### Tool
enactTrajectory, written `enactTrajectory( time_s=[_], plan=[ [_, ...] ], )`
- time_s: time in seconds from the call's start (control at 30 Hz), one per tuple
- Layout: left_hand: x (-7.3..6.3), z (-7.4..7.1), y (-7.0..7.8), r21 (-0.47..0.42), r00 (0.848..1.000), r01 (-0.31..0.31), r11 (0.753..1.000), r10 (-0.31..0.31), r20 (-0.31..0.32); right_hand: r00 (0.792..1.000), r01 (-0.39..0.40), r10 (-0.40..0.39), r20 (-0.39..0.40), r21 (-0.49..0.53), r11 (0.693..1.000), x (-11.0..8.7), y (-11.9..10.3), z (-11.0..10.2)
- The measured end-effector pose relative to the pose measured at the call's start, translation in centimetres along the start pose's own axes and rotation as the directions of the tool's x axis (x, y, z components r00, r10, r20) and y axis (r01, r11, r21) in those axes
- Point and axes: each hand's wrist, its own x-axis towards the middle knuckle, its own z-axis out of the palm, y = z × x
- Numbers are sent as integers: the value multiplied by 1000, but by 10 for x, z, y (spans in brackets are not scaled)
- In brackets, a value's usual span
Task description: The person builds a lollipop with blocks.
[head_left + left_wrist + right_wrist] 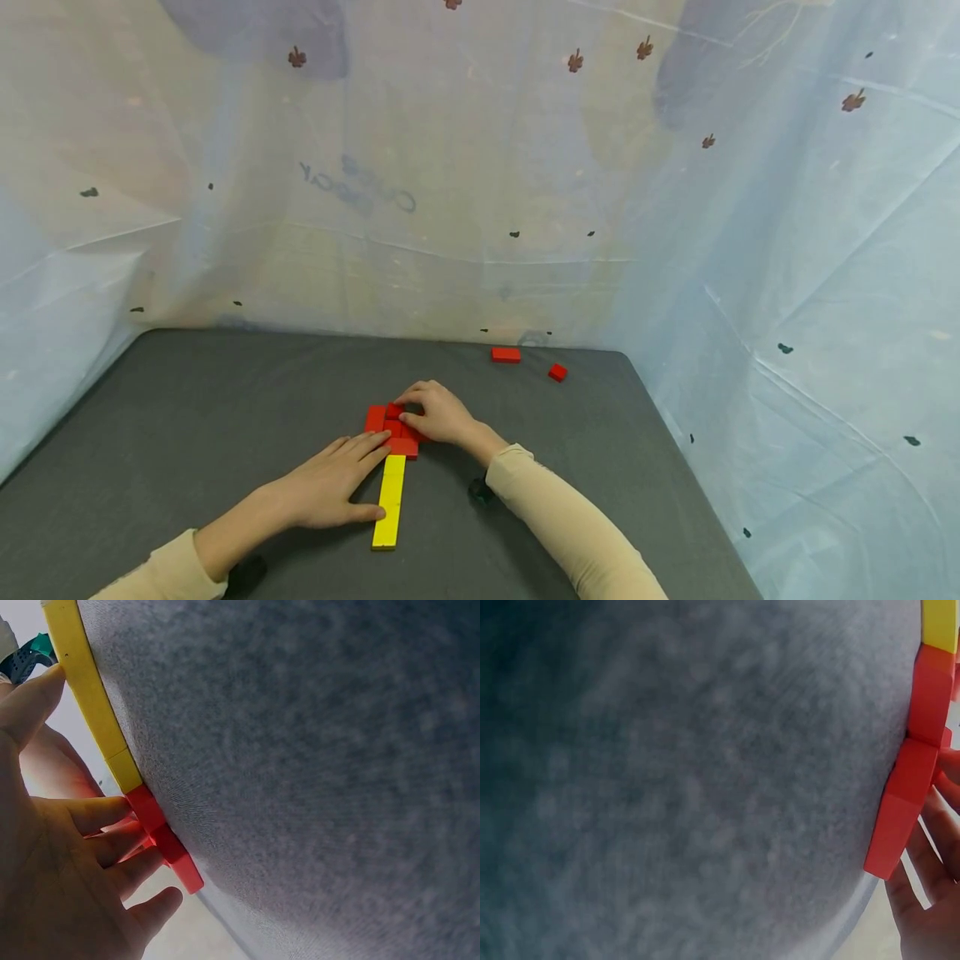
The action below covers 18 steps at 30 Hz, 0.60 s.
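Observation:
On the grey table, red blocks lie together above a strip of yellow blocks. My left hand spreads its fingers along the left side, fingertips touching the red blocks and thumb on the yellow strip. The left wrist view shows its relaxed fingers against the red blocks and its thumb by the yellow strip. My right hand pinches a small red block between thumb and forefinger at the group's top. That hand hides some blocks on the right. Red blocks also show in the right wrist view.
A red rectangular block and a smaller red block lie apart near the table's back edge. Translucent plastic sheeting hangs behind and beside the grey table.

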Motion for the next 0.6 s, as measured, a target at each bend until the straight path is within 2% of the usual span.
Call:
enactTrajectory(
  time_s=[0.6],
  plan=[
    [0,0,0,1,1000,4,1000,-4,3,1000,10,-10,3,-7,1000,-2,-5,-2]
  ],
)
